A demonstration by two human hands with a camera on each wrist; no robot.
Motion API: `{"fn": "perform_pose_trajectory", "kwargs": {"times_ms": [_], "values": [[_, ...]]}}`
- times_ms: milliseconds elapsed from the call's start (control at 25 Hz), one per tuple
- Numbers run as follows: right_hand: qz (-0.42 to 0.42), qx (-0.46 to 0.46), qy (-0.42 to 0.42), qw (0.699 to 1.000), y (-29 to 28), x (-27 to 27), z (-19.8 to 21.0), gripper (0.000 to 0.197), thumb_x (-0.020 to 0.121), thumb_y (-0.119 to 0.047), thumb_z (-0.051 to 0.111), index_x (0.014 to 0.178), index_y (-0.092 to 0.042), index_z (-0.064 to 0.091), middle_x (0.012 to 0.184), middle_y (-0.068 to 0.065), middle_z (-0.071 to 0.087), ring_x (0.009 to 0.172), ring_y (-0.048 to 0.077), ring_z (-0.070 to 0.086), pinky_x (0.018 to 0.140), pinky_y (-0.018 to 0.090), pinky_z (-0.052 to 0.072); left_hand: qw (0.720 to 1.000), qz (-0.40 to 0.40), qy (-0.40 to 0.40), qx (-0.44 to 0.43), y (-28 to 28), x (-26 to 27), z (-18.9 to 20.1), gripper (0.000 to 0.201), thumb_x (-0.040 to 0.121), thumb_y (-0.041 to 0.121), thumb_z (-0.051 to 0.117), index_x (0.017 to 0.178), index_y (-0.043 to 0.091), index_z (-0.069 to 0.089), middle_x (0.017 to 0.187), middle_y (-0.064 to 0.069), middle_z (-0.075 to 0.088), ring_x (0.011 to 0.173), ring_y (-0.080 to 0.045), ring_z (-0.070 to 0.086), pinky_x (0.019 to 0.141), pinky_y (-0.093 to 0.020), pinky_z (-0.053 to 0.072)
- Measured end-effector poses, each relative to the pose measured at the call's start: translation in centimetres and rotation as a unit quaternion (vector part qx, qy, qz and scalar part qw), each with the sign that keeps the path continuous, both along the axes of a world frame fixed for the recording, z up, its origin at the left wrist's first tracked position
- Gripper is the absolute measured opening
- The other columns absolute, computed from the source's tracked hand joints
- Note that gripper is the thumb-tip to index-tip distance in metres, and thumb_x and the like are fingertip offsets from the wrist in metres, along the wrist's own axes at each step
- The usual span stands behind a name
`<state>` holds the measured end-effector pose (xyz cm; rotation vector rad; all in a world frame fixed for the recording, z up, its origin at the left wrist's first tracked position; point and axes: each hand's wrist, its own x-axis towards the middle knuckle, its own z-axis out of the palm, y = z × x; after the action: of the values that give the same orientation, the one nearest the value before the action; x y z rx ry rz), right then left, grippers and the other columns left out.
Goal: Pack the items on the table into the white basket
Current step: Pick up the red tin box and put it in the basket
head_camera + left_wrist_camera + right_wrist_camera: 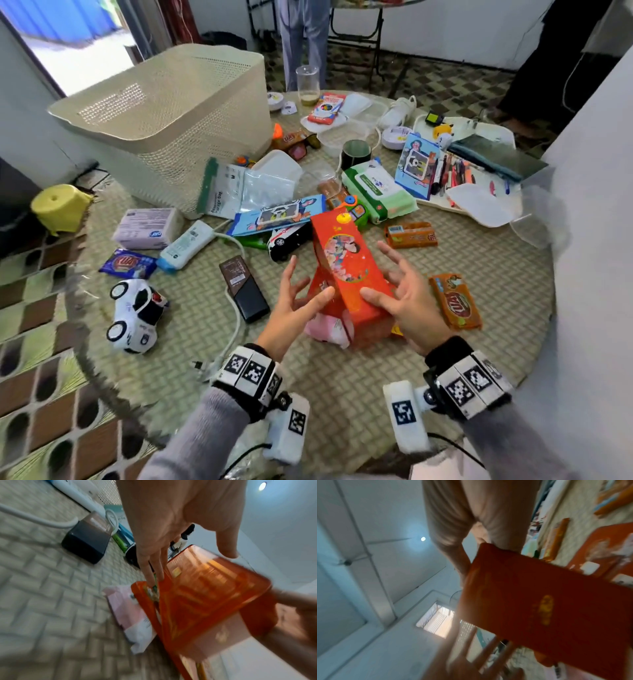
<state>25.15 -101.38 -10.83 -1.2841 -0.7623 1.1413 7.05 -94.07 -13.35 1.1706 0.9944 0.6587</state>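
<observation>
Red-orange paper gift bag, printed with a cartoon roundel, tilted above the woven tabletop between both hands, its lower end over a pink packet; left hand with fingers spread and nearly straight, thumb and fingertips against the bag's left face; right hand likewise spread, thumb laid on the front panel, remaining fingers reaching behind; neither hand appears curled round the bag, which seems pressed between them rather than gripped, though blur in both wrist views leaves the exact contact uncertain. White basket, perforated and open-topped, stands at the far left of the table, well apart from the bag; toy police car, black power bank, wet-wipe pack and orange snack packets lie scattered around. Judged step: securing the bag for transfer; a firmer hold, fingers closed along both side creases, would keep the thin paper from buckling or slipping; carry it clear of the clutter; lower it in upright.
</observation>
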Motion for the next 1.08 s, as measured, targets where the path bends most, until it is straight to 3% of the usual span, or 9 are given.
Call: {"fn": "perform_pose_trajectory", "kwargs": {"times_ms": [160, 280, 360, 480, 560, 640, 720, 920, 1080], "values": [[0.072, -0.004, -0.078, 0.994, 0.3, -1.8, -0.5, 0.078, 0.071, -0.003, 0.078, 0.133, -0.033, 0.043, 0.105, 0.013, 0.064, 0.091, 0.018, 0.066, 0.086, 0.036, 0.053, 0.997, 0.058, -0.014, 0.054, 2.3, -1.3, 2.4, 0.092, 0.077, 0.026, 0.075, 0.148, 0.04, 0.017, 0.14, 0.007, 0.044, 0.117, -0.005, 0.056, 0.09, -0.029, 0.054], [0.092, 0.003, -0.071, 0.993, 0.0, -2.5, -0.4, 0.074, 0.076, 0.013, 0.069, 0.131, -0.031, 0.045, 0.097, 0.005, 0.062, 0.085, 0.009, 0.065, 0.078, 0.026, 0.054, 0.992, 0.102, -0.008, 0.07, 3.6, -2.5, 2.4, 0.103, 0.068, 0.017, 0.084, 0.148, 0.033, 0.02, 0.125, 0.009, 0.054, 0.101, 0.004, 0.062, 0.074, -0.017, 0.054], [0.105, 0.01, -0.059, 0.993, -0.1, -2.8, 0.0, 0.07, 0.078, 0.016, 0.065, 0.129, -0.028, 0.046, 0.094, 0.004, 0.06, 0.081, 0.006, 0.065, 0.071, 0.019, 0.053, 0.991, 0.115, 0.003, 0.067, 4.1, -3.3, 2.2, 0.105, 0.055, 0.026, 0.091, 0.141, 0.03, 0.032, 0.121, 0.006, 0.057, 0.094, 0.004, 0.064, 0.073, -0.016, 0.053], [0.11, 0.012, -0.064, 0.992, -0.2, -3.3, 0.3, 0.064, 0.08, 0.013, 0.065, 0.125, -0.029, 0.049, 0.095, 0.013, 0.066, 0.087, 0.016, 0.067, 0.075, 0.028, 0.055, 0.985, 0.155, -0.004, 0.079, 3.8, -4.3, 2.0, 0.094, 0.043, 0.028, 0.092, 0.123, 0.027, 0.044, 0.119, 0.002, 0.06, 0.097, -0.003, 0.065, 0.077, -0.022, 0.054], [0.081, 0.013, -0.102, 0.991, -0.1, -3.5, 0.2, 0.057, 0.08, 0.005, 0.07, 0.122, -0.031, 0.053, 0.102, 0.009, 0.065, 0.096, 0.016, 0.064, 0.079, 0.024, 0.052, 0.98, 0.169, -0.028, 0.098, 3.3, -4.6, 2.1, 0.084, 0.047, 0.021, 0.09, 0.119, 0.026, 0.046, 0.12, 0.001, 0.06, 0.099, -0.005, 0.066, 0.077, -0.023, 0.054], [0.019, 0.004, -0.165, 0.986, 0.3, -3.4, -0.3, 0.054, 0.075, -0.019, 0.08, 0.121, -0.034, 0.055, 0.122, 0.002, 0.057, 0.112, 0.013, 0.055, 0.09, 0.021, 0.046, 0.978, 0.168, -0.049, 0.115, 2.8, -5.0, 2.1, 0.079, 0.051, 0.015, 0.088, 0.118, 0.022, 0.047, 0.121, -0.004, 0.061, 0.099, -0.01, 0.067, 0.076, -0.024, 0.055], [-0.031, -0.042, -0.196, 0.979, 0.8, -3.3, -0.5, 0.071, 0.065, -0.043, 0.081, 0.128, -0.036, 0.048, 0.134, -0.004, 0.041, 0.12, 0.009, 0.043, 0.099, 0.025, 0.039, 0.976, 0.172, -0.067, 0.12, 2.3, -5.4, 1.7, 0.076, 0.053, 0.014, 0.089, 0.117, 0.026, 0.049, 0.122, -0.007, 0.062, 0.102, -0.017, 0.067, 0.078, -0.03, 0.056], [-0.017, -0.118, -0.033, 0.992, 0.9, -3.6, -2.1, 0.121, 0.059, -0.05, 0.085, 0.151, -0.024, 0.012, 0.144, -0.001, 0.035, 0.127, 0.009, 0.043, 0.091, 0.022, 0.042, 0.967, 0.229, -0.099, 0.058, 0.9, -6.6, 0.5, 0.078, 0.047, 0.025, 0.094, 0.109, 0.034, 0.048, 0.119, -0.008, 0.064, 0.101, -0.022, 0.068, 0.078, -0.039, 0.057], [0.068, -0.087, -0.034, 0.993, -0.4, -3.4, -3.2, 0.104, 0.063, -0.042, 0.086, 0.146, -0.016, 0.029, 0.139, -0.003, 0.051, 0.122, 0.015, 0.054, 0.088, 0.021, 0.049, 0.971, 0.225, -0.075, -0.011, -0.2, -8.9, 0.3, 0.052, 0.065, 0.051, 0.08, 0.097, 0.027, 0.047, 0.109, -0.005, 0.061, 0.088, -0.016, 0.063, 0.066, -0.028, 0.053]]}}
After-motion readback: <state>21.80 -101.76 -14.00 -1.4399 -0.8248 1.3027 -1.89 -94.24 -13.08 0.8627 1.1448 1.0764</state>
